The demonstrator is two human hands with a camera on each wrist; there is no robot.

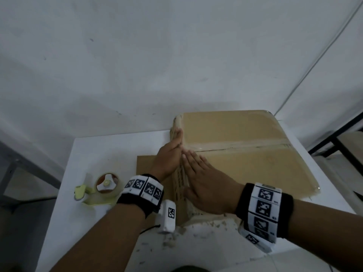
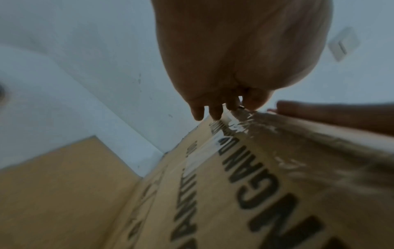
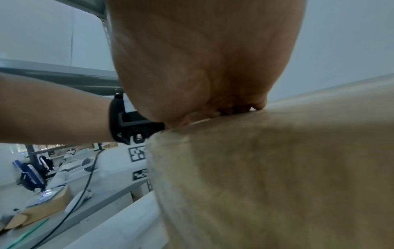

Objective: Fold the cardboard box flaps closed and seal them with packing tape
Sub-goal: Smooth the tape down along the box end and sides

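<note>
A brown cardboard box (image 1: pixel 245 160) stands on the white table (image 1: pixel 94 154) with its top flaps folded flat. A strip of clear tape (image 1: pixel 241 145) runs along the centre seam and down the left side (image 2: pixel 204 151). My left hand (image 1: pixel 170 154) lies flat against the box's left side, fingers straight along the upper edge. My right hand (image 1: pixel 204 179) presses palm-down on the top near the left edge, fingers straight. The tape dispenser (image 1: pixel 100 188), pale yellow with a roll of tape, lies on the table left of my left wrist.
A flat cardboard sheet (image 1: pixel 145 165) lies under the box on the left. Scraps of torn cardboard (image 1: pixel 206 226) litter the table's near side. A white wall (image 1: pixel 176 55) stands behind. A black metal frame (image 1: pixel 337 142) is at the right.
</note>
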